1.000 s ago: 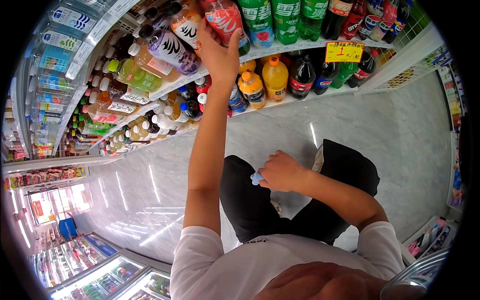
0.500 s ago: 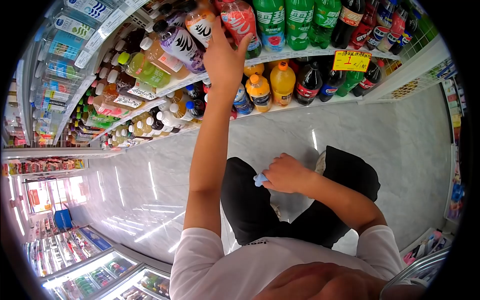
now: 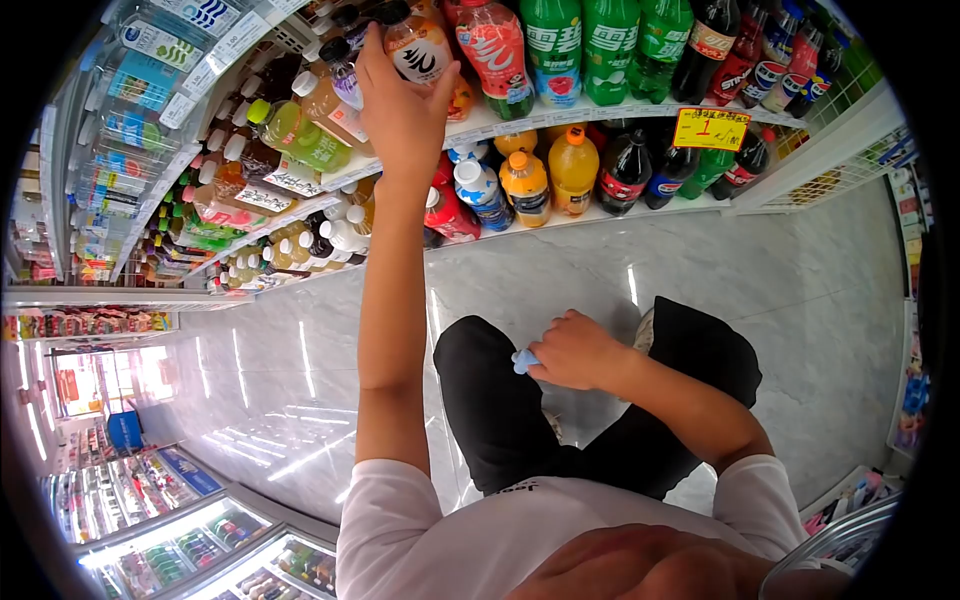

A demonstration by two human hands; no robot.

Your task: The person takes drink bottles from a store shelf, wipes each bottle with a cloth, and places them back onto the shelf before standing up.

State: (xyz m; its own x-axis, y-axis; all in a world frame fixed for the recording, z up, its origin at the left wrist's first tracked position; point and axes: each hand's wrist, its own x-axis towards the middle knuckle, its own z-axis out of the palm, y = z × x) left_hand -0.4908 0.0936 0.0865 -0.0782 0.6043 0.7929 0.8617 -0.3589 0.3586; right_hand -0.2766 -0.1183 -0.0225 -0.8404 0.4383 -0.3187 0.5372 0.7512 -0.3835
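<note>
My left hand (image 3: 405, 118) reaches up to the front of a shelf, thumb and fingers spread. Between them stands a bottle with an orange-and-white label (image 3: 418, 50); whether I touch it I cannot tell. A purple-labelled bottle (image 3: 343, 78) is partly hidden behind my fingers. To the right of my thumb is a red-labelled bottle (image 3: 492, 55), upright and apart from my hand. My right hand (image 3: 580, 350) is closed above my knees, with a small light-blue cloth (image 3: 523, 361) poking out of its grip.
Green Sprite bottles (image 3: 553, 50) and dark cola bottles line the same shelf. Below are orange drinks (image 3: 573, 172) and more cola. A yellow price tag (image 3: 710, 130) hangs on the shelf edge. Water bottles (image 3: 140, 80) fill the left shelves. Grey floor (image 3: 300, 400) lies below.
My left hand has shifted left, away from the red-labelled bottle, now framing the orange-labelled one and covering much of the purple one. My right hand stays nearly still with the cloth.
</note>
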